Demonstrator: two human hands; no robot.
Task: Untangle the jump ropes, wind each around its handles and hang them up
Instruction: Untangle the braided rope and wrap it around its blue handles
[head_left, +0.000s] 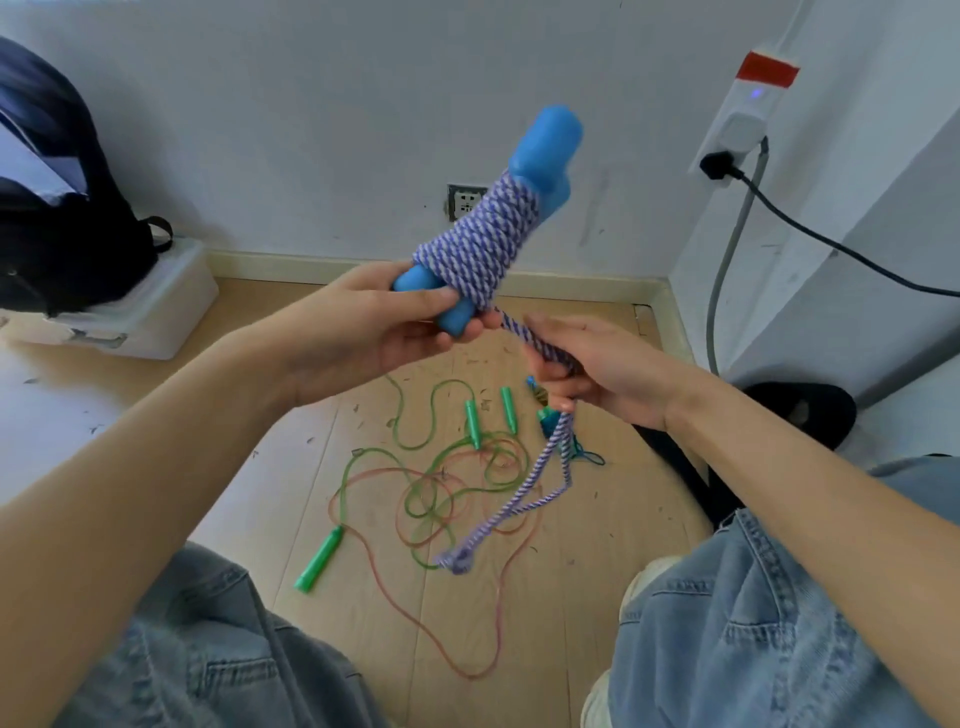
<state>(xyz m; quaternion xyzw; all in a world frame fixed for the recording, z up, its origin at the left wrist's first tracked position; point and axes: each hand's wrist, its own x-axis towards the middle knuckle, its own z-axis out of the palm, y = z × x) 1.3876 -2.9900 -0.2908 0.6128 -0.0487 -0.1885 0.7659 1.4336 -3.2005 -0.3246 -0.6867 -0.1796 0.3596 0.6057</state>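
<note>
left hand grips blue plastic handles | right hand fingers curled round purple-and-white braided rope | green plastic-handled ropes on floor

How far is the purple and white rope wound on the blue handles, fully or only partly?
Partly. Many coils wrap the blue handles, but a doubled length of the purple and white rope hangs loose from the right hand.

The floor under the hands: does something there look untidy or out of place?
Yes. The thin green rope and the thin red rope lie on the floor in overlapping loops, crossing each other. Three green handles lie scattered among them. Small dark scraps are strewn over the boards.
</note>
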